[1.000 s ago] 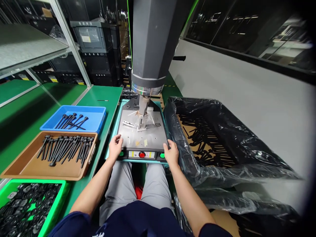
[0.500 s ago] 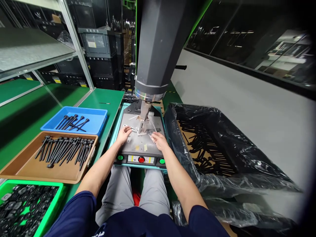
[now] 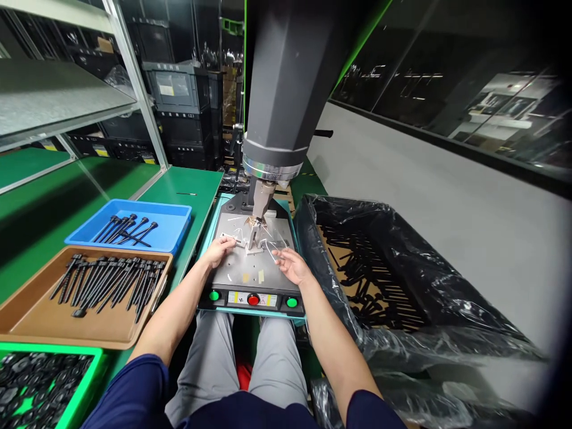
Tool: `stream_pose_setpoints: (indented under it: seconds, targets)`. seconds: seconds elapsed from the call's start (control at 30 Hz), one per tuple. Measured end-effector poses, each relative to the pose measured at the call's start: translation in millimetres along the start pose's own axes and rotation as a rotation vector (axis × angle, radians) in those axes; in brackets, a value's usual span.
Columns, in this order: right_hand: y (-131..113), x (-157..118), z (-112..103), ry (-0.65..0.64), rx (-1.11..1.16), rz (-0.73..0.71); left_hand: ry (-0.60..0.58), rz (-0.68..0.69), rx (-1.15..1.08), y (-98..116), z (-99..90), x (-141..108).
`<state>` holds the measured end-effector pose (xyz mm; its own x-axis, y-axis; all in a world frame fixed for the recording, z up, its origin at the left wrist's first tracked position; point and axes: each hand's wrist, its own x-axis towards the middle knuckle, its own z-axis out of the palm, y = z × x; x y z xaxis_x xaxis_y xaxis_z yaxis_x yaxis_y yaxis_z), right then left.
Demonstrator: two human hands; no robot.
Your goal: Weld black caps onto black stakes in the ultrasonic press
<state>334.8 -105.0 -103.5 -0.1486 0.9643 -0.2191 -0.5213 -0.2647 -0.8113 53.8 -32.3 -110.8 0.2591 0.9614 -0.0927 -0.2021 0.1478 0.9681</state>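
My left hand (image 3: 218,250) reaches to the left side of the fixture (image 3: 254,249), thumb and fingers pinched together near a small metal bar; whatever is between them is too small to make out. On the opposite side my right hand (image 3: 292,265) is held palm inward with its fingers loosely bent and apart, beside thin clear strips (image 3: 271,250). The metal tip (image 3: 263,199) of the press (image 3: 281,89) points down at the top of the fixture, where a small dark part (image 3: 257,221) shows. All this stands over a metal base plate (image 3: 232,271).
Green buttons flank a red button (image 3: 253,299) on the front panel. At left are a blue tray (image 3: 179,229) and a brown tray (image 3: 36,325) with black rods, plus a green bin (image 3: 84,375) of black parts. A plastic-lined box (image 3: 447,280) of rods stands right.
My right hand has drawn slightly away from the fixture and its fingers have loosened. My left hand stays close to the fixture's left side. The camera view has shifted a little.
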Motion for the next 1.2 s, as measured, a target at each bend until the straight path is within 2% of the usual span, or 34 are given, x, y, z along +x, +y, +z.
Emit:
stream_pose_setpoints:
  seconds: [0.1, 0.17, 0.3, 0.33, 0.43, 0.53, 0.63, 0.8, 0.9, 1.03, 1.1, 1.2]
  targets:
    - [-13, -1, -1, -0.043, 0.041, -0.037, -0.086, -0.068, -0.110, 20, -3.2, -12]
    - [-13, 0, 2, -0.082, 0.112, -0.092, -0.160, -0.139, -0.194, 31, -0.8, -18]
    - [16, 6, 20, -0.141, 0.415, -0.288, -0.168, -0.196, -0.264, 39, 12.5, -25]
    - [26, 8, 27, -0.153, 0.468, -0.295, -0.156, -0.195, -0.279, 39, 16.1, -26]
    - [50, 14, 50, -0.219, 0.456, -0.156, -0.144, -0.178, -0.334, 36, 24.2, -29]
    - [51, 21, 67, -0.236, 0.394, -0.121, -0.151, -0.176, -0.392, 32, 27.1, -31]
    - [40, 33, 77, -0.171, 0.329, -0.153, -0.187, -0.193, -0.468, 32, 26.6, -33]
    - [23, 59, 77, 0.123, 0.196, -0.233, -0.208, -0.229, -0.561, 36, 25.6, -36]
    - [10, 65, 69, 0.235, 0.193, -0.355, -0.207, -0.251, -0.571, 38, 26.4, -38]
    - [-6, 63, 63, 0.351, 0.137, -0.613, -0.215, -0.244, -0.580, 37, 29.2, -39]
    - [-4, 62, 65, 0.358, 0.077, -0.678, -0.205, -0.236, -0.581, 36, 30.8, -38]
    - [10, 64, 71, 0.400, -0.087, -0.629, -0.191, -0.233, -0.580, 35, 32.8, -37]
